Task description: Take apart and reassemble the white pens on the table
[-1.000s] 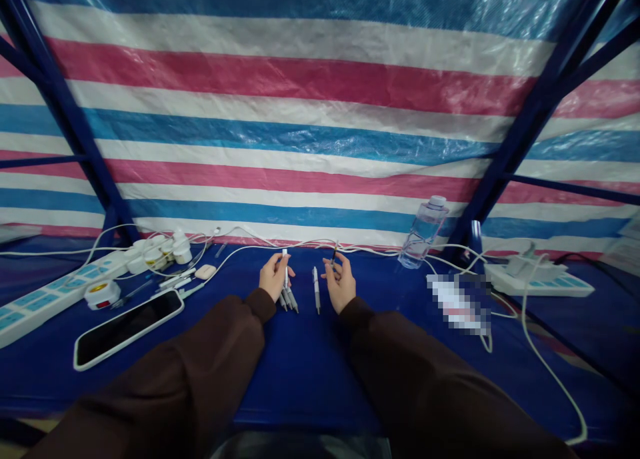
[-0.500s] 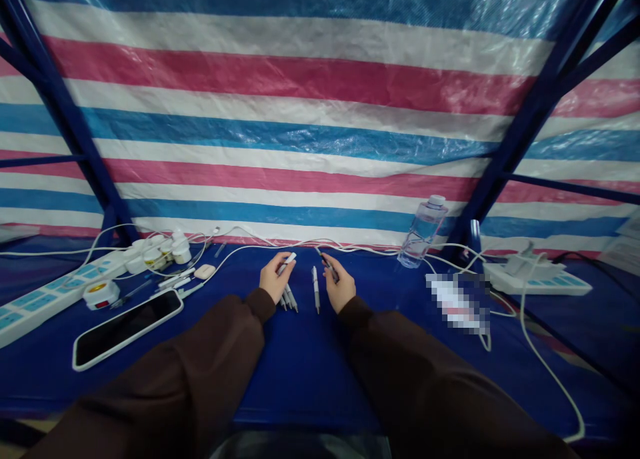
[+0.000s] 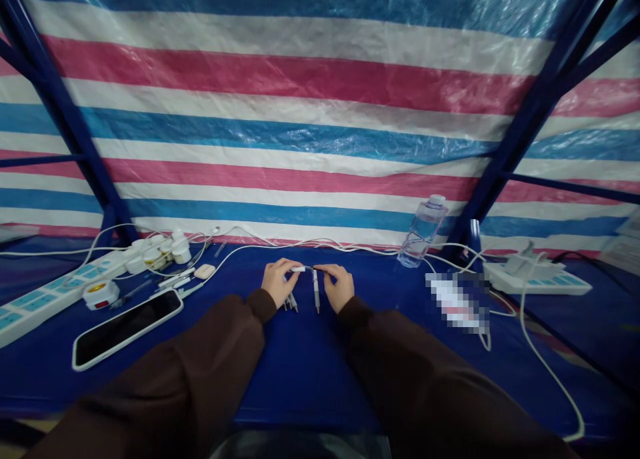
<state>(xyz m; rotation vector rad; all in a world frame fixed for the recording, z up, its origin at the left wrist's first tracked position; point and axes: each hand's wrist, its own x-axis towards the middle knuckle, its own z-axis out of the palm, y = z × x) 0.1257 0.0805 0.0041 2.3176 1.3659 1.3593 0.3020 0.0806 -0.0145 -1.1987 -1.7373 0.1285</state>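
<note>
Both hands are together at the table's centre, over the blue table cover (image 3: 310,366). My left hand (image 3: 277,280) pinches the white pen barrel (image 3: 299,269), held level and pointing right. My right hand (image 3: 340,286) pinches a thin dark refill (image 3: 315,268), its tip meeting the barrel's open end. The two are held in line, probably so the refill can slide straight in. Whether it is already inside, I cannot tell at this size.

A lone pen (image 3: 316,292) lies between my hands, running near to far. A few more pens (image 3: 290,304) lie bunched just under my left wrist, within reach.

Off to the left: phone (image 3: 127,328) face up, near the edge; tape roll (image 3: 101,294); earbud case (image 3: 205,271); small white jars (image 3: 163,248); power strip (image 3: 35,304). Far right: water bottle (image 3: 424,232), upright, well apart from my hands. White cables (image 3: 530,339) trail along the far edge and down the right.
</note>
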